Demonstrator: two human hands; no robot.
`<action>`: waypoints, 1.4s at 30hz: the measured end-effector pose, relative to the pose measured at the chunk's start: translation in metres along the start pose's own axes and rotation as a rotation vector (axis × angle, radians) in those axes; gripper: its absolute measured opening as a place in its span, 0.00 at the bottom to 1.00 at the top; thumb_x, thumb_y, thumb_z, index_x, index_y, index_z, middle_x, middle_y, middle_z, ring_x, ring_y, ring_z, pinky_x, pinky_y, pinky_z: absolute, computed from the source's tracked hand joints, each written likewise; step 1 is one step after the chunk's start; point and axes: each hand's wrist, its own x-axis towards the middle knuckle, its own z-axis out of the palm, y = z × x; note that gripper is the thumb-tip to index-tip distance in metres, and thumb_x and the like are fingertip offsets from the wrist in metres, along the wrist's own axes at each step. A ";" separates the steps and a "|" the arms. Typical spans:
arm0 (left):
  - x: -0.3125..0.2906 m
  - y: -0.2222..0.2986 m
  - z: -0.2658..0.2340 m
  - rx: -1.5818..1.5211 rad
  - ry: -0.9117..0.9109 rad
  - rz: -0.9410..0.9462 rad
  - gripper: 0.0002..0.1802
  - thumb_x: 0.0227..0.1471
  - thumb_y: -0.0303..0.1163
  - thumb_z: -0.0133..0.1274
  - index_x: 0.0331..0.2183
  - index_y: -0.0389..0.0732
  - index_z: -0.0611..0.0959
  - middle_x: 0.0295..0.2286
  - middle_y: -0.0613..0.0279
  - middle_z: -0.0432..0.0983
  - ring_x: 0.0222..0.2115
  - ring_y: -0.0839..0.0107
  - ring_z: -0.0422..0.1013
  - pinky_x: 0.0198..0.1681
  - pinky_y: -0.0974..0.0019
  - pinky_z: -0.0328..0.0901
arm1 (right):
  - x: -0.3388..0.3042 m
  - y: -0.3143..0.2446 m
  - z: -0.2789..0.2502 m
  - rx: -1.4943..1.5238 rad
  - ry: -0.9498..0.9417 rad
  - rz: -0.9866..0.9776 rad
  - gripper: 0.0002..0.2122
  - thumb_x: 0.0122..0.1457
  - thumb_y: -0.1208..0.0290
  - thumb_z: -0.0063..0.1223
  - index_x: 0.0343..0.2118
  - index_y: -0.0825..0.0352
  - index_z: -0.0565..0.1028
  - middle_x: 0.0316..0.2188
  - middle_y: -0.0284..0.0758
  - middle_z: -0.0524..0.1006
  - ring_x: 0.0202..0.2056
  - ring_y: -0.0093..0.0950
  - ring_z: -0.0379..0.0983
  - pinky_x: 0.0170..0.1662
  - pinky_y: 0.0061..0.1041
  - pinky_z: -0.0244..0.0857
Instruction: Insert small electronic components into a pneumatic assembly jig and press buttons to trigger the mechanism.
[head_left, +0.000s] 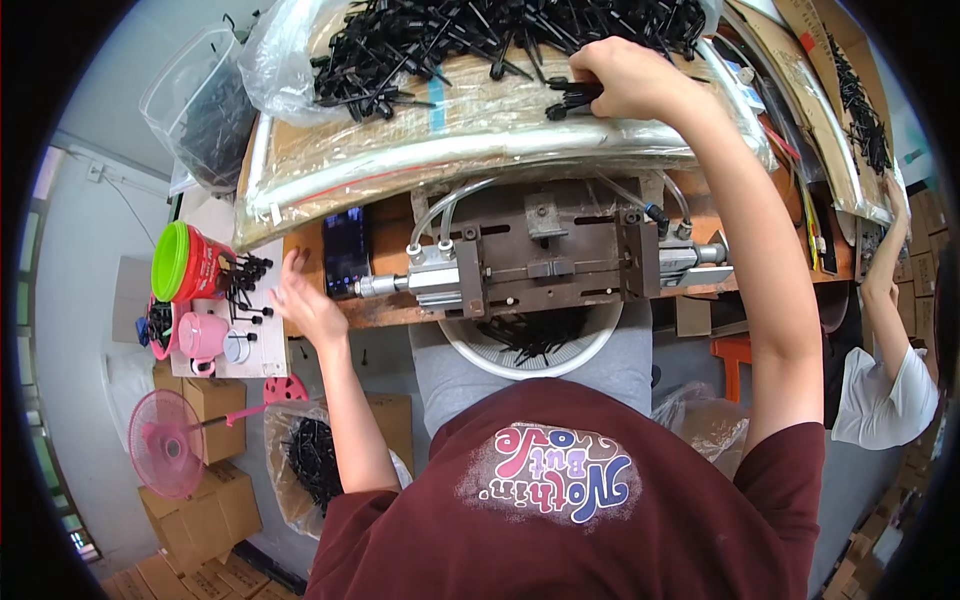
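Note:
My right hand (635,78) is closed around a few black plastic stick-like parts (572,100), over the film-wrapped cardboard tray (500,120). Just beyond it lies a big heap of similar black parts (450,50). Out to the left, my left hand (312,305) has its fingers apart and holds nothing. It is beside the wooden bench's left edge, near several black parts (248,280) on a side table. Between my arms a brown metal fixture (545,262) sits on the bench, with a silver pneumatic cylinder (435,285) on its left and another (680,262) on its right.
A white basket (480,355) with black parts rests between my legs. A phone (345,240) lies left of the fixture. Red and green tubs (200,262), a pink mug (200,335) and a pink fan (167,445) are at left. Another person's arm (882,270) reaches in at right.

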 end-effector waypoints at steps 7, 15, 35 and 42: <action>-0.008 0.090 -0.040 -0.373 0.192 0.189 0.28 0.65 0.43 0.27 0.46 0.31 0.73 0.41 0.49 0.75 0.44 0.59 0.69 0.54 0.56 0.59 | 0.002 0.000 -0.012 0.197 0.023 -0.072 0.09 0.45 0.77 0.60 0.27 0.75 0.72 0.22 0.40 0.72 0.26 0.35 0.70 0.34 0.33 0.64; -0.026 0.188 -0.031 -0.633 -0.233 0.381 0.16 0.46 0.18 0.58 0.41 0.35 0.80 0.37 0.54 0.77 0.35 0.67 0.75 0.39 0.67 0.70 | -0.022 -0.014 -0.001 0.287 0.566 -0.068 0.10 0.49 0.74 0.64 0.35 0.66 0.79 0.29 0.30 0.74 0.26 0.20 0.68 0.31 0.21 0.63; -0.052 0.221 -0.012 -0.704 -0.456 0.419 0.17 0.39 0.22 0.65 0.37 0.37 0.84 0.31 0.60 0.74 0.28 0.70 0.74 0.29 0.70 0.70 | -0.142 -0.101 0.059 0.453 0.841 0.008 0.09 0.48 0.85 0.62 0.34 0.69 0.81 0.34 0.37 0.77 0.35 0.30 0.75 0.37 0.25 0.70; -0.091 0.198 -0.004 -0.517 -0.582 0.573 0.16 0.39 0.24 0.63 0.36 0.35 0.82 0.46 0.52 0.75 0.36 0.61 0.76 0.39 0.66 0.72 | -0.166 -0.100 0.064 0.846 0.814 0.292 0.08 0.52 0.83 0.60 0.36 0.69 0.80 0.37 0.36 0.74 0.33 0.23 0.72 0.33 0.19 0.68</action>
